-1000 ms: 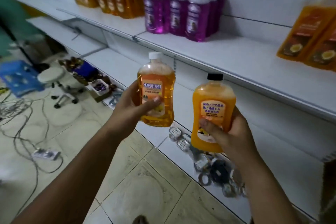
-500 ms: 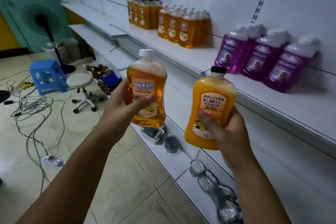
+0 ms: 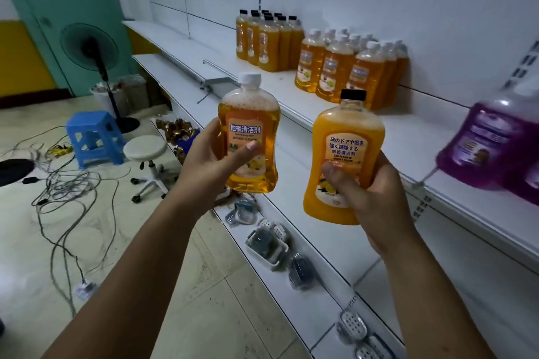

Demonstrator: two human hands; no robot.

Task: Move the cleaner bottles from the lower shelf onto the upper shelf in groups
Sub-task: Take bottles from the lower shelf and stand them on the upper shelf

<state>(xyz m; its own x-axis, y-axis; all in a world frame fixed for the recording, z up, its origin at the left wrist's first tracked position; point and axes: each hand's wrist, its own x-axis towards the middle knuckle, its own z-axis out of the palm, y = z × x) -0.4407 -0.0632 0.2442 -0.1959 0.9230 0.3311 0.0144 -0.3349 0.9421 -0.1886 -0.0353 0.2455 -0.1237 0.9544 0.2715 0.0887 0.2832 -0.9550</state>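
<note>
Midway through a carry. Gripping a white-capped bottle of clear orange cleaner in the left hand, with the fingers curled round its body and the thumb pressed on the label. Gripping a black-capped bottle of cloudy orange cleaner in the right hand the same way, wrapped round the lower half. Holding both upright in the air, slightly apart from each other, in front of the upper shelf and not touching it.

Already standing on that shelf, against the back wall: a cluster of black-capped bottles farthest along, a cluster of white-capped bottles just beside it, then purple bottles nearer on the right, blurred. Judging by that, well on with the job, with everything so far grouped by cap and colour.

Probably left to do: setting the white-capped one down with its own cluster and the black-capped one with the other, at the bare front of each group. Cannot tell how many bottles remain below. Seeing none on the lower shelf within view, only small packaged items and soap trays.

Beyond the shelving, on the floor: a blue stool, a round white stool, a standing fan, loose cables
</note>
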